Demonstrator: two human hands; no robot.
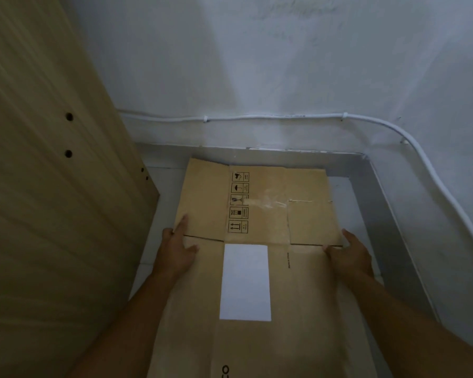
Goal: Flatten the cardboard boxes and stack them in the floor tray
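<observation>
A flattened brown cardboard box with a white label and black handling symbols lies in the floor tray, a shallow grey tray in the room's corner. My left hand grips the box's left edge at the fold line, thumb on top. On the right edge, my right hand holds the box at the same fold, fingers on top. The far flaps rest flat toward the wall. Whether other boxes lie under this one is hidden.
A tall beige wooden panel with drilled holes stands close on the left, right beside the tray. White walls close off the corner behind and to the right, with a white cable clipped along them just above the tray.
</observation>
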